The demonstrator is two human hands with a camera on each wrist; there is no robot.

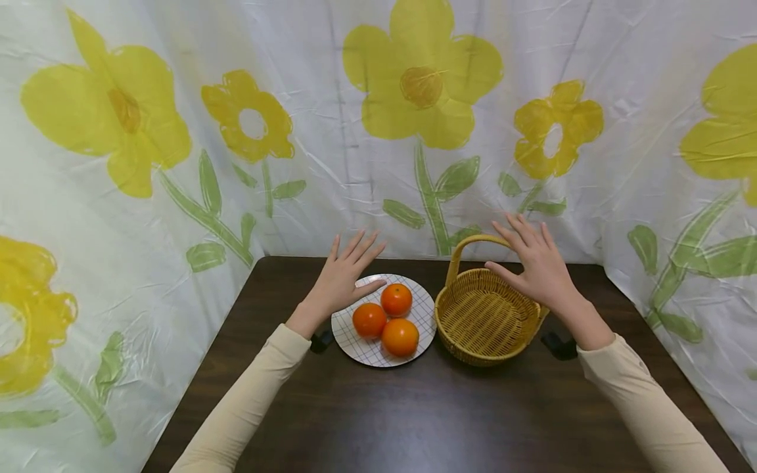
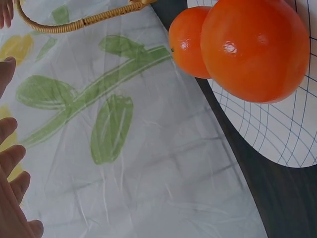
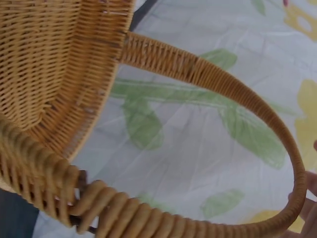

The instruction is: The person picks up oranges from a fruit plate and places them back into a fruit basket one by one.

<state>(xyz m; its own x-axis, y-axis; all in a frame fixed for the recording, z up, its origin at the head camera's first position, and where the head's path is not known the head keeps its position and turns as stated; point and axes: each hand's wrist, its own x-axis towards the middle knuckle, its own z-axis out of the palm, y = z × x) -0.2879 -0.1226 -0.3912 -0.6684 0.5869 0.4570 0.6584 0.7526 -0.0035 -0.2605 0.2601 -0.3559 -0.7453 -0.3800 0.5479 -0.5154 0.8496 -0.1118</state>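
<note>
My left hand [image 1: 340,281] hovers with spread, straight fingers over the left side of a round white plate [image 1: 349,348] with a blue grid pattern. Three shiny oranges lie on that plate: one at the back [image 1: 396,300], one at the left [image 1: 369,321], one in front [image 1: 400,338]. Beside the plate stands a woven wicker basket [image 1: 487,322] with nothing inside, its arched handle [image 1: 454,263] raised. My right hand [image 1: 539,266], fingers also spread, is above the basket's right side near the handle. In the right wrist view, fingertips [image 3: 311,183] appear by the handle's top; contact is unclear.
The dark wooden table [image 1: 414,414] extends toward me in front of the plate and basket. Behind it and at both sides hangs a white curtain [image 1: 319,190] with yellow flowers. Black devices sit at the left wrist [image 1: 322,341] and right wrist [image 1: 558,346].
</note>
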